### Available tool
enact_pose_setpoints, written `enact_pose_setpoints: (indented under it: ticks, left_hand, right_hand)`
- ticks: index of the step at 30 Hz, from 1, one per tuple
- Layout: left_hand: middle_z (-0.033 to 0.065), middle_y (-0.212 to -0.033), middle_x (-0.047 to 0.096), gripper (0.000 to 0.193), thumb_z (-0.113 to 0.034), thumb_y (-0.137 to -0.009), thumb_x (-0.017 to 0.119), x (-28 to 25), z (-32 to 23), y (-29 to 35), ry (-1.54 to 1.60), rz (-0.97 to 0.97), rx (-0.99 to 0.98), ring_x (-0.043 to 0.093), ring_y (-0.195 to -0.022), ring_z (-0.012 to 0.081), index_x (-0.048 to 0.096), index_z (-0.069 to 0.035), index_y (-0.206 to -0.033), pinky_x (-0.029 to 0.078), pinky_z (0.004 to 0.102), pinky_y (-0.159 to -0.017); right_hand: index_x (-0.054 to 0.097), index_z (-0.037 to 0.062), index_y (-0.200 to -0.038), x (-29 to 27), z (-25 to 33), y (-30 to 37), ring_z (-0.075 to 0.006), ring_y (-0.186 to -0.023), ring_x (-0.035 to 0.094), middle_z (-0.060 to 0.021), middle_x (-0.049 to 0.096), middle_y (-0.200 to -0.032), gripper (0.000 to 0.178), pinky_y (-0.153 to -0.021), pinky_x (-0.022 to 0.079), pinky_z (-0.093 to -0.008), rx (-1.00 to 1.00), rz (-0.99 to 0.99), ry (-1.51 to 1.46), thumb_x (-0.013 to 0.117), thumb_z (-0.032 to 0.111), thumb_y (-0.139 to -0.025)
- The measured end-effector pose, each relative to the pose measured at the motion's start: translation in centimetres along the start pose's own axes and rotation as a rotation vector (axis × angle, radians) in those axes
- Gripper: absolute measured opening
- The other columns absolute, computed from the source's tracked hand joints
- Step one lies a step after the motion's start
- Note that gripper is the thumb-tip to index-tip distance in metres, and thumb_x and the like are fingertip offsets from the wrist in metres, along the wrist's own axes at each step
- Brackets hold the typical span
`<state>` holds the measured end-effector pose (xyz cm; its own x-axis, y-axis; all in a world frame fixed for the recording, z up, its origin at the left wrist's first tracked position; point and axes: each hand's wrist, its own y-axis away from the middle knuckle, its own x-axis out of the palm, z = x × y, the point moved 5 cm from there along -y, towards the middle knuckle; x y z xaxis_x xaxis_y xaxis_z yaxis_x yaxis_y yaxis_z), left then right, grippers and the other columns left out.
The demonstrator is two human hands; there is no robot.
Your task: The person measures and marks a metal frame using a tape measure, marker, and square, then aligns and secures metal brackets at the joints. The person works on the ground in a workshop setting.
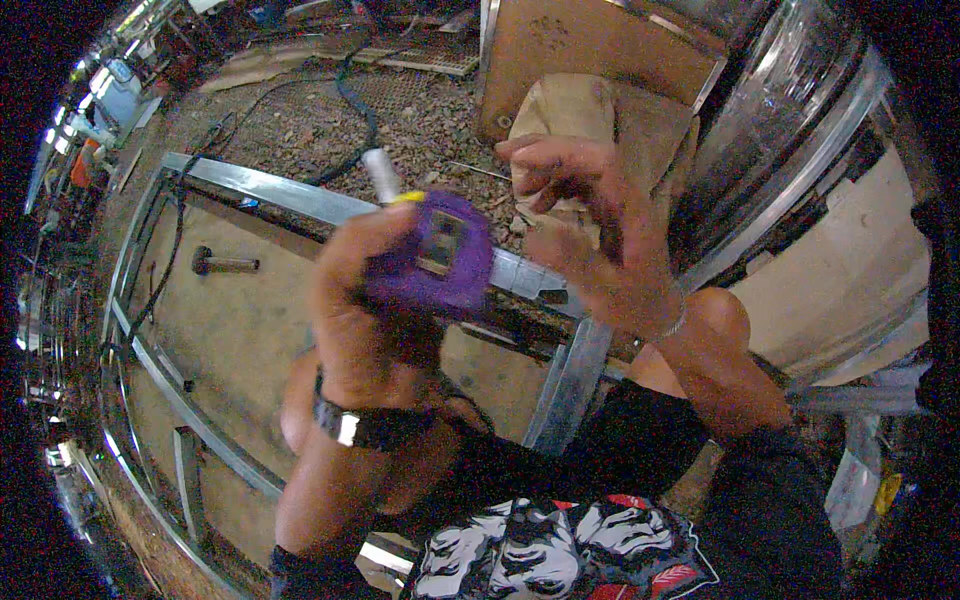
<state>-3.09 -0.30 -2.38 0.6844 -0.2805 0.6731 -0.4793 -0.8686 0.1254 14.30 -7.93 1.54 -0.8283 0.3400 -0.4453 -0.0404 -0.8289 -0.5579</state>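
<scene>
My left hand [365, 300] is wrapped round a purple tape measure [462, 250] with a yellow part on top, raised over a metal tube frame [270, 185]. A short white stick [380, 175] sticks up beside the tape measure, next to my left fingers; its lower end is hidden. To the right, my right hand [600, 235] hovers above the frame's corner, its fingers bent and apart. Nothing shows in it, and motion blurs it somewhat. No tape blade can be made out between the two hands.
A hammer [225, 262] lies on the brown board inside the frame. Dark cable [180, 215] hangs over the frame's left side. Beyond are gravel [430, 120], a dark hose [362, 110] and brown paper [570, 105]. Shiny curved metal sheet [790, 100] stands at right.
</scene>
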Motion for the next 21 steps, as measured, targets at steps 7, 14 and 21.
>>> enact_pose_setpoints:
  ticks: [7, 14, 21]
  left_hand:
    - [0.0235, -0.113, 0.064, 0.043, -0.024, -0.092, 0.059, -1.6, -5.4, 0.3, -0.088, -0.076, 0.318, 0.066, -0.1, 0.0374, 0.055, 0.006, -0.123, 0.06, 0.0478, -0.08]
    - [0.0298, -0.12, 0.06, 0.049, -0.034, -0.101, 0.046, -2.2, -4.7, 0.0, 0.01, -0.246, 0.16, 0.065, -0.102, 0.042, 0.052, 0.007, -0.127, 0.063, 0.0474, -0.069]
    - [0.0314, -0.125, 0.055, 0.053, -0.038, -0.101, 0.045, -2.4, -4.2, -0.4, 0.041, -0.277, 0.059, 0.062, -0.105, 0.0443, 0.05, 0.005, -0.13, 0.064, 0.0494, -0.068]
  right_hand:
    - [0.062, 0.0103, -0.114, 1.4, -19.3, 9.0, -0.0365, -0.105, 0.061, -0.0173, 0.061, -0.114, 0.032, -0.092, 0.049, -0.0438, 0.34, 0.444, 0.543, 0.073, 0.016, -0.084]
    - [0.056, 0.014, -0.126, 2.5, -28.5, 18.3, -0.0418, -0.113, 0.054, -0.0205, 0.054, -0.121, 0.056, -0.094, 0.049, -0.0507, 0.525, 0.746, 0.547, 0.078, 0.023, -0.075]
    - [0.058, 0.0132, -0.119, 2.2, -28.5, 18.4, -0.0418, -0.118, 0.053, -0.019, 0.053, -0.125, 0.051, -0.096, 0.049, -0.0484, 0.607, 0.752, 0.458, 0.08, 0.021, -0.074]
